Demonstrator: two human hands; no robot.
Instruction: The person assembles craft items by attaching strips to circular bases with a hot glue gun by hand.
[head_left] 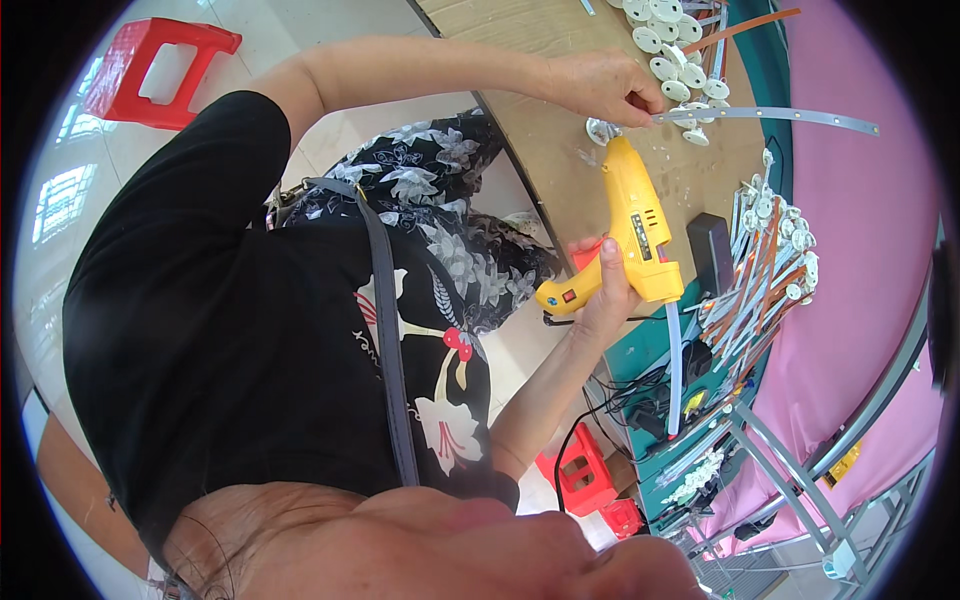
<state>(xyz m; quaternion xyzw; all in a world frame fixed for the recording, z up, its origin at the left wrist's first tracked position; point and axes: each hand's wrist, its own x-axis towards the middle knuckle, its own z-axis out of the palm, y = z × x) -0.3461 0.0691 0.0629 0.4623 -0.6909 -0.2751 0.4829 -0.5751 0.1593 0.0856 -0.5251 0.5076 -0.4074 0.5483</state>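
Observation:
My left hand [610, 88] is closed, with thumb and fingertips pinching one end of a pale translucent strip [775, 115] with small dots along it. My right hand [608, 298] grips a yellow hot glue gun [637, 215], its thumb along the side and fingers near the orange trigger. From the gun's rear sticks a long whitish glue stick [675, 360]. The nozzle points at a small white round piece [600, 130] on the cardboard-covered table, just below my left hand. Whether the nozzle touches this piece, I cannot tell.
Several white discs [668, 68] lie beyond my left hand. A bundle of brown and white strips with disc ends [765, 265] lies by a black box [709, 253]. Dark cables [630, 385], a metal frame [790, 470], a pink cloth [850, 200] and red stools [165, 75] surround the table.

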